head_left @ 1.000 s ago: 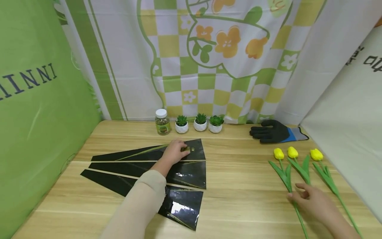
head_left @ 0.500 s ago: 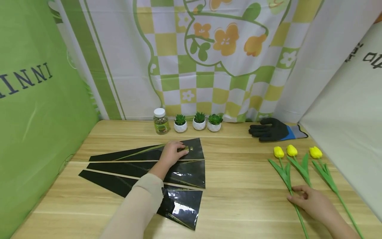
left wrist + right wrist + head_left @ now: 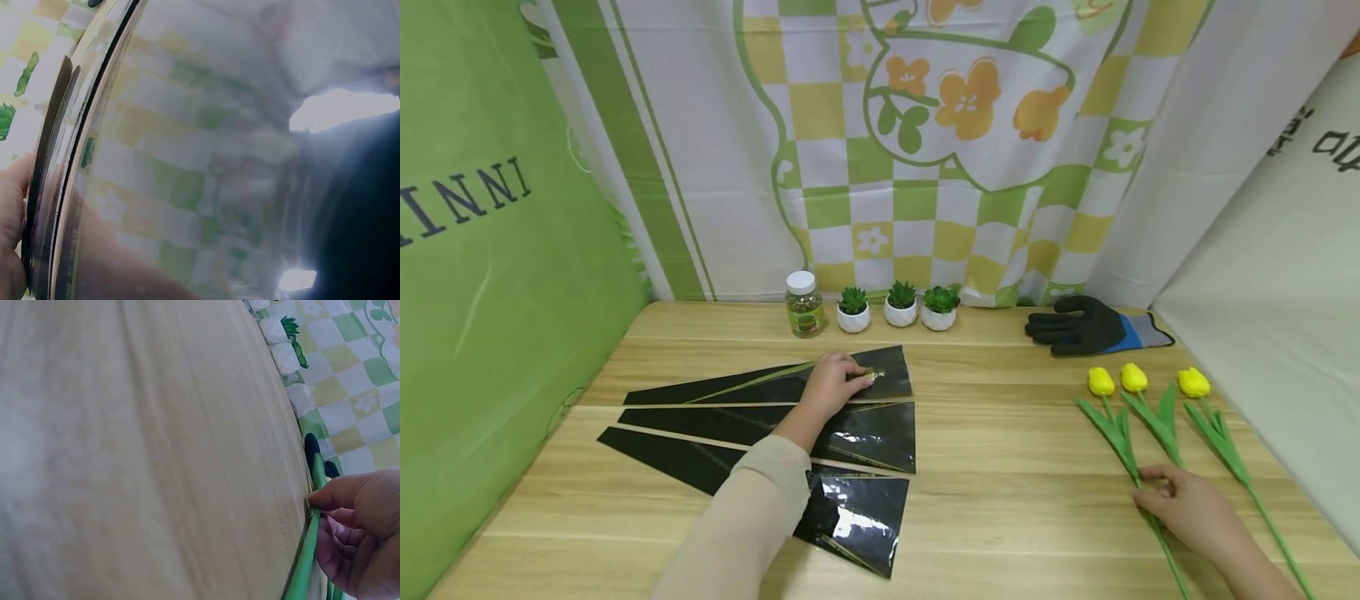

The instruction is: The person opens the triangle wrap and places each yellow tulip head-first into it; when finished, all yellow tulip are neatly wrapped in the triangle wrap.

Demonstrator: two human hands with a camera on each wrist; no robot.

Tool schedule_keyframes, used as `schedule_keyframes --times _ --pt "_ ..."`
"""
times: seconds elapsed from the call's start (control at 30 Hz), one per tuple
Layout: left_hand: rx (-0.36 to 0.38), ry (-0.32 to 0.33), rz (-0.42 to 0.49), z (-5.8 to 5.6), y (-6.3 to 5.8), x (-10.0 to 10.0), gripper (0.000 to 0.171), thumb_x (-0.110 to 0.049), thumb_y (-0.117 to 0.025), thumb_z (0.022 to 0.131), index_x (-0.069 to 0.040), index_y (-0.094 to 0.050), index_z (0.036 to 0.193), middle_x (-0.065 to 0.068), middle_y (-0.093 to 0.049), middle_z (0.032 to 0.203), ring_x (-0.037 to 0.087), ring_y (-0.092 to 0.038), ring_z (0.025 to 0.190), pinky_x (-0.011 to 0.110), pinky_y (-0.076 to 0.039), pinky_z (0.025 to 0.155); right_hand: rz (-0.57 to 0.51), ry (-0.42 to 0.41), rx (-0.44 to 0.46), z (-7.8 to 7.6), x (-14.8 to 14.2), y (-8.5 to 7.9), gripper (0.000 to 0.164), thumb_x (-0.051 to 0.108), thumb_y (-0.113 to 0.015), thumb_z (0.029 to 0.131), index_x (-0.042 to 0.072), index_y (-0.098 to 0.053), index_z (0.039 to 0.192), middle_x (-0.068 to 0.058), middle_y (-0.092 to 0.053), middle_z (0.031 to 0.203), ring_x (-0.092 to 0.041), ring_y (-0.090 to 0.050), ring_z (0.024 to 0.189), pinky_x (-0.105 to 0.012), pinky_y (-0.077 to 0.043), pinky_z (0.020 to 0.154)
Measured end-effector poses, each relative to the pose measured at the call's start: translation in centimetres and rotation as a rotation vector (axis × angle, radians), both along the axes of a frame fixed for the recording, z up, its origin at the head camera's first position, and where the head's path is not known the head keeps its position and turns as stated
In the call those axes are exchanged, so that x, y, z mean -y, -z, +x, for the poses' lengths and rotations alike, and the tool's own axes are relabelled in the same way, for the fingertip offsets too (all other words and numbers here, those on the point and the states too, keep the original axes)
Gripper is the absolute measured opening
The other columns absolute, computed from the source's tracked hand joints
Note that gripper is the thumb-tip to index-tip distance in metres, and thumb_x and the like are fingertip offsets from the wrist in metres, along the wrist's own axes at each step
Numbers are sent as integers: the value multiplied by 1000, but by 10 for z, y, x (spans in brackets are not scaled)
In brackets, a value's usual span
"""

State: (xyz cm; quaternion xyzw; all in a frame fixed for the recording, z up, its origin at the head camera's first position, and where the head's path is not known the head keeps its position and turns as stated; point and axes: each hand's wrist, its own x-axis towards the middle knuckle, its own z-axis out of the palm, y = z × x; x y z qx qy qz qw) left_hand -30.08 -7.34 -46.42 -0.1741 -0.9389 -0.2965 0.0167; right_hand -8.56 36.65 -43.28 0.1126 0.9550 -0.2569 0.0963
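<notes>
Three black tapered plastic flower sleeves lie fanned out at the left in the head view: a top one (image 3: 887,375), a middle one (image 3: 872,437) and a front one (image 3: 865,517). My left hand (image 3: 833,387) pinches the film of the top sleeve beside its gold print. Glare on glossy film fills most of the left wrist view. At the right, my right hand (image 3: 1187,504) pinches the green stem of the leftmost yellow artificial tulip (image 3: 1101,382) between thumb and index finger. A middle tulip (image 3: 1133,377) and a right tulip (image 3: 1193,383) lie alongside.
Along the table's back stand a lidded jar (image 3: 805,312) and three small potted succulents (image 3: 853,317). A black and blue work glove (image 3: 1086,327) lies behind the tulips. Cloth hangs behind, with a green panel (image 3: 490,333) at left and a white one at right.
My right hand has shifted slightly right, drawing the left tulip's stem along. The left thumb and index finger have come closer together on the top sleeve, and the glint by its print has changed.
</notes>
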Motion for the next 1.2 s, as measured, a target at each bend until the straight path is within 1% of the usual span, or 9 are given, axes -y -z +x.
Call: schedule_keyframes --times 0.2,0.3,0.47,0.6,0.7,0.8,0.93,1.03,1.2 --pt "-44 -2 -3 0 0 -1 24 -28 -72 89 -8 -77 103 7 -67 104 26 -60 102 42 -51 93 -65 24 -3 0 3 -5 55 28 -54 99 -14 -46 134 0 -65 82 -13 -57 60 -26 -46 53" --pt "-65 0 -1 0 -1 -1 25 -28 -71 90 -8 -77 104 8 -68 104 26 -60 101 42 -51 92 -155 36 3 -3 6 -10 57 28 -50 102 -14 -39 139 -2 -62 82 -11 -55 61 -25 -50 55" --pt "-91 -3 38 1 -5 -2 23 -27 -72 89 -9 -77 103 9 -70 106 27 -62 103 43 -51 94 -382 81 -10 -13 14 -18 58 23 -45 105 -15 -25 145 -2 -60 89 -7 -57 67 -25 -57 63" --pt "-87 -10 83 3 -6 -2 21 -26 -72 89 -10 -77 103 8 -71 109 27 -63 107 43 -50 97 -551 105 -62 -25 27 -23 58 20 -46 104 -13 -19 144 2 -60 91 -4 -60 71 -23 -59 67" --pt "-81 -20 118 4 -4 -1 21 -25 -72 89 -11 -77 104 9 -72 111 28 -63 109 44 -50 99 -718 118 -111 -37 40 -24 52 17 -49 103 -9 -22 139 7 -62 87 -3 -62 72 -21 -59 67" --pt "-67 -42 147 5 -2 1 23 -26 -72 90 -11 -77 106 10 -72 113 29 -63 112 44 -49 100 -914 141 -148 -52 55 -24 39 16 -52 102 0 -28 130 11 -64 85 -2 -64 72 -18 -58 68" --pt "-45 -65 163 5 2 2 25 -28 -71 90 -11 -76 108 10 -71 115 29 -64 113 44 -50 100 -1130 244 -189 -73 77 -23 26 14 -52 101 12 -32 118 10 -62 85 0 -65 75 -14 -57 72" --pt "-36 -71 165 6 3 2 26 -29 -71 90 -12 -76 109 8 -72 116 28 -65 112 44 -51 100 -1259 382 -224 -87 94 -22 24 10 -52 100 17 -34 115 9 -62 83 0 -66 74 -13 -56 74" --pt "-43 -69 170 6 3 0 26 -28 -71 90 -12 -76 109 8 -73 114 28 -66 111 44 -51 99 -1349 578 -343 -111 119 -17 25 7 -53 99 16 -35 112 6 -63 79 -1 -65 71 -12 -56 74"
